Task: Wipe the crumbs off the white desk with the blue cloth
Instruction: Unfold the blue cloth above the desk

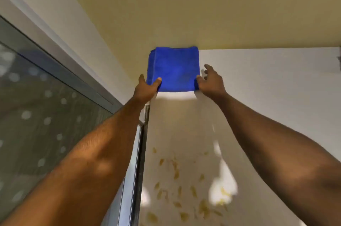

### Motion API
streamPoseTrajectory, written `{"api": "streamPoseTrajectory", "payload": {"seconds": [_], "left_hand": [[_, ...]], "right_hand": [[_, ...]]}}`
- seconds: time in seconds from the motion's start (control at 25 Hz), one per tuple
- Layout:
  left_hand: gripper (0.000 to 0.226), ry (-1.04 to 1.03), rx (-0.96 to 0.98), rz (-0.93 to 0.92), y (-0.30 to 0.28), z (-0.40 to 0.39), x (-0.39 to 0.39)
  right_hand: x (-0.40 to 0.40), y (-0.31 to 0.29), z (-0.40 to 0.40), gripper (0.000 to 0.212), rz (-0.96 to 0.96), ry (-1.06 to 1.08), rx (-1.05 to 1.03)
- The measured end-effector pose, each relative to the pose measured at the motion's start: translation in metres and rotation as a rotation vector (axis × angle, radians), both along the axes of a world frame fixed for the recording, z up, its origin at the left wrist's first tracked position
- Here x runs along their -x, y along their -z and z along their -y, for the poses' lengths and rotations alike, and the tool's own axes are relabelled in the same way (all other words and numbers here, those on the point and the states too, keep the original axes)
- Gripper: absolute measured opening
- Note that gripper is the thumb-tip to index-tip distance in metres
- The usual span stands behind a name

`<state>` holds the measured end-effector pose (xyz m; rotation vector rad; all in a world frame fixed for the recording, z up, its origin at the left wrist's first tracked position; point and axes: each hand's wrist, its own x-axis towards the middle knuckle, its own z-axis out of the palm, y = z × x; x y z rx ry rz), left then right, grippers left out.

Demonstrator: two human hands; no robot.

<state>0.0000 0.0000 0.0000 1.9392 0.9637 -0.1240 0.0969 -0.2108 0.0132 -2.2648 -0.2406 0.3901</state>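
A folded blue cloth (175, 68) lies at the far left corner of the white desk (267, 87), against the yellow wall. My left hand (147, 87) grips the cloth's near left corner, thumb on top. At the cloth's near right corner is my right hand (210, 81), thumb touching the edge and fingers spread above the desk. Several yellowish crumbs (177, 172) are scattered on the near part of the desk, between my forearms.
A yellow wall (203, 7) rises behind the desk. On the left a glass pane (42, 115) with a metal frame (136, 170) runs along the desk's left edge. Bright light patches fall on the desk near the crumbs.
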Motion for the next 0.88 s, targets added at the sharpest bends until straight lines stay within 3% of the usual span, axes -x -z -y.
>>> {"api": "streamPoseTrajectory", "payload": {"seconds": [0.08, 0.28, 0.44, 0.6, 0.72, 0.88], "left_hand": [[0.086, 0.010, 0.013, 0.042, 0.004, -0.003, -0.019], [0.079, 0.037, -0.171, 0.005, 0.013, -0.012, -0.040], [0.063, 0.071, -0.263, 0.053, 0.005, -0.013, -0.047], [0.046, -0.060, 0.073, 0.108, -0.018, -0.008, -0.057], [0.029, -0.110, 0.256, 0.158, -0.052, 0.005, -0.071], [0.042, -0.069, 0.294, 0.307, -0.087, 0.040, -0.061]], "right_hand": [[-0.015, 0.004, -0.010, 0.065, -0.067, 0.014, 0.076], [-0.032, 0.009, -0.033, 0.067, -0.109, -0.025, 0.112], [-0.038, 0.009, -0.046, 0.070, -0.122, -0.031, -0.012], [-0.046, -0.003, -0.040, 0.065, -0.264, 0.010, -0.164], [-0.060, -0.033, -0.030, 0.065, -0.270, 0.051, -0.182], [-0.056, -0.079, 0.019, 0.066, -0.184, 0.065, -0.172]]}}
